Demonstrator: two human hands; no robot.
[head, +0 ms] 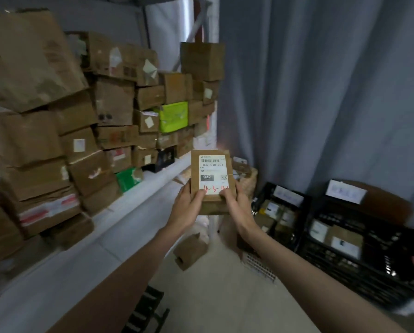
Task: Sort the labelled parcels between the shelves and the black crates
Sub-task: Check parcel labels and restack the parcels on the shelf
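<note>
Both hands hold one small flat brown cardboard parcel [212,181] up in front of the camera, label side facing the person. The left hand [188,204] grips its lower left corner and the right hand [237,203] its lower right corner, thumbs pressed on the bottom edge of the white printed shipping label [213,174]. This tilt looks chosen for reading: the barcode, the printed "032" and the red handwritten code along the label's foot are all turned upward, and the thumbs cover only a little of the red writing. The parcel hangs in mid-air, between the shelf on the left and the crates on the right, touching neither.

To the left, a long white shelf board [119,212] carries a dense wall of stacked brown cardboard boxes [86,131], many with white labels, with a bright green box [173,116] wedged among them. The stack is packed tight, so finding a free gap there would likely take some care.

Low on the right stand two black slatted plastic crates [359,255], each with a white card on its far rim. Both already hold several small labelled parcels, lying loosely, with room left. A small brown box [189,251] lies on the pale floor below the hands.
</note>
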